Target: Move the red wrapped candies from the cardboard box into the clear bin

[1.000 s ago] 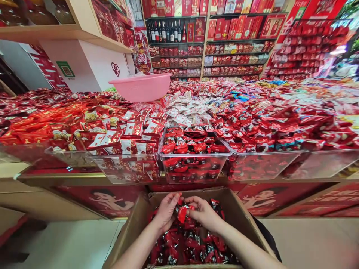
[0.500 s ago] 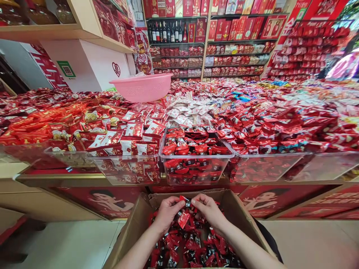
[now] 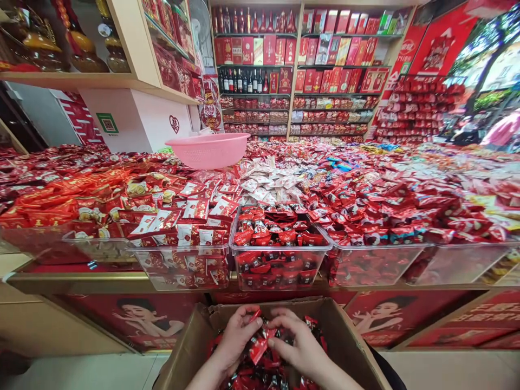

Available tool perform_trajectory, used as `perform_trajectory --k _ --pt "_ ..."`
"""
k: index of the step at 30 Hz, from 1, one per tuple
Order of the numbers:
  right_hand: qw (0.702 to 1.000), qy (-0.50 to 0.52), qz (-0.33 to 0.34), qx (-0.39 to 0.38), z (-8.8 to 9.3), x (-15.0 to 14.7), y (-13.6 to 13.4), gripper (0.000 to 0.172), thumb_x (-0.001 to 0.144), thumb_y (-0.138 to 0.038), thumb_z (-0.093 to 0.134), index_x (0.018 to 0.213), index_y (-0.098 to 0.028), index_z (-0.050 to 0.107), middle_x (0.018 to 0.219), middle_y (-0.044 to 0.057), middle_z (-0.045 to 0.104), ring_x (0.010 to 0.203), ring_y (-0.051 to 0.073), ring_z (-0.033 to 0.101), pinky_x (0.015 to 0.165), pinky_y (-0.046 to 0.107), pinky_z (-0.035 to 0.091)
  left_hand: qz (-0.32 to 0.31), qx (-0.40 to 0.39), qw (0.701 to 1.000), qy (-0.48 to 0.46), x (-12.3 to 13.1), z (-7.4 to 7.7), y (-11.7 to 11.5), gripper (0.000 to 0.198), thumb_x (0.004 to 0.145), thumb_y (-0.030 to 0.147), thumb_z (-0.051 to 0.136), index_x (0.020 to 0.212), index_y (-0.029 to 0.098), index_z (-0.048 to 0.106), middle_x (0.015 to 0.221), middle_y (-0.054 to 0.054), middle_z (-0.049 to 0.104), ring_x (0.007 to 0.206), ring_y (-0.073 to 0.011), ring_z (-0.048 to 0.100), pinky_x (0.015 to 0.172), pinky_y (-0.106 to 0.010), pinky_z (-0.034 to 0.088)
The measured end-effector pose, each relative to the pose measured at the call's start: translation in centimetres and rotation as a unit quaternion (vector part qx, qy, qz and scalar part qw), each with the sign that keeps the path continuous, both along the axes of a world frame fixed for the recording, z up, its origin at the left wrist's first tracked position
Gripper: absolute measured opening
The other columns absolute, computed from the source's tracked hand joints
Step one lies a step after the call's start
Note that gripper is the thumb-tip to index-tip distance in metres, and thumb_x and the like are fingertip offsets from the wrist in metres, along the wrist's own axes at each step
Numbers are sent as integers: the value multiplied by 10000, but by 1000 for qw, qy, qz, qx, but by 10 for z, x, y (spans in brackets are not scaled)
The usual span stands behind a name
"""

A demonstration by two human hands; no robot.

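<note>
Over an open cardboard box (image 3: 345, 330), my left hand (image 3: 238, 338) pinches a red-and-black wrapped candy (image 3: 257, 314) between thumb and fingers. My right hand (image 3: 298, 341) is curled beside it, slightly blurred, its thumb and forefinger at the edge of another red candy packet (image 3: 259, 349) just below. The two hands are close together, with the packets between their fingertips. Beneath them the box holds many loose candies (image 3: 252, 379) in the same red and black wrappers, partly hidden by my hands and forearms.
Beyond the box stands a clear plastic bin (image 3: 280, 254) of similar red candies. White-and-red packets fill the bin (image 3: 182, 265) on its left; more red ones fill the bin (image 3: 374, 260) on its right. A pink basket (image 3: 209, 151) rests on the heaps behind.
The view has tilted up, so everything sits lower in the picture. My right hand has shifted its grip from the upper candy toward the packet below; my left still holds a candy.
</note>
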State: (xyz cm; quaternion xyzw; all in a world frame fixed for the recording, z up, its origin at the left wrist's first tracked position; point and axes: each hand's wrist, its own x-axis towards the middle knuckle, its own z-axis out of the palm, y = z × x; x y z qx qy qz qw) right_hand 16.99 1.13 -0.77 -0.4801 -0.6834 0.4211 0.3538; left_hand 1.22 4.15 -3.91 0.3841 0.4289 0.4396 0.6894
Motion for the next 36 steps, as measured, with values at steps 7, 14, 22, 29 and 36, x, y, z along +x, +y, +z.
perform_trajectory --k 7,14,22,29,36 --pt "989 -126 46 68 37 4 -6 197 653 -69 442 682 -161 614 682 7 615 653 101 534 614 178 383 -20 -3 999 -27 -2 8 0 246 643 367 604 746 159 522 558 39 560 438 -68 476 471 -195 368" --pt "969 -121 94 194 171 26 -2 164 730 -181 460 751 -184 623 715 3 633 655 77 558 605 151 411 -36 22 999 26 -5 -8 7 327 594 444 613 695 148 516 501 30 562 456 -86 493 473 -198 341" --pt "925 -312 -62 207 216 36 97 194 682 -184 467 726 -174 656 706 25 661 644 135 579 598 218 407 -62 45 995 70 -17 -45 18 395 556 504 604 697 153 488 484 22 566 454 -100 507 479 -212 336" --pt "867 -459 -58 182 205 30 107 251 706 -236 413 714 -172 655 676 54 650 623 152 575 549 221 378 -69 46 993 81 -19 -43 18 392 546 506 607 685 157 493 503 34 567 487 -98 508 507 -211 337" --pt "807 -551 -35 208 205 37 108 264 684 -163 424 828 -227 635 874 50 620 818 168 558 673 225 380 -86 23 990 111 -19 -44 18 398 538 518 595 687 165 491 486 38 568 468 -91 484 479 -202 293"
